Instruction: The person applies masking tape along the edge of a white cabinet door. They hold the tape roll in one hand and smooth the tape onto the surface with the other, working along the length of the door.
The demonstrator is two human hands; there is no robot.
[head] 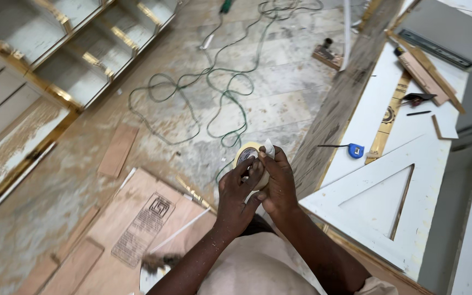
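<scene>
A dusty marble floor (279, 98) fills most of the view, with a white cabinet carcass (83, 49) edged in gold trim lying across its upper left. To the right stands the table (372, 109), topped with a white board, and on it rests a white panel with a triangular cut-out (378, 202). A sheet of plywood (137, 218) lies on the floor at lower left, bearing a printed stamp, with smaller wood offcuts beside it. A long green cable (214, 93) loops loosely over the floor above the hands. On the table, well apart from the hands, sit a blue tape measure (355, 151) with its blade pulled out to the left, a strip of wood (423, 76) and a small dark tool that is too small to identify. Both hands meet in the middle of the view, above the floor and just left of the table edge. The left hand (240, 199) is curled around the lower side of a roll of masking tape (251, 158), fingers bent over its front face. The right hand (277, 183) is closed against the roll's right side, its fingertips apparently pinching the loose end of tape (269, 148) that sticks up, though the blur makes the exact grip hard to read.
</scene>
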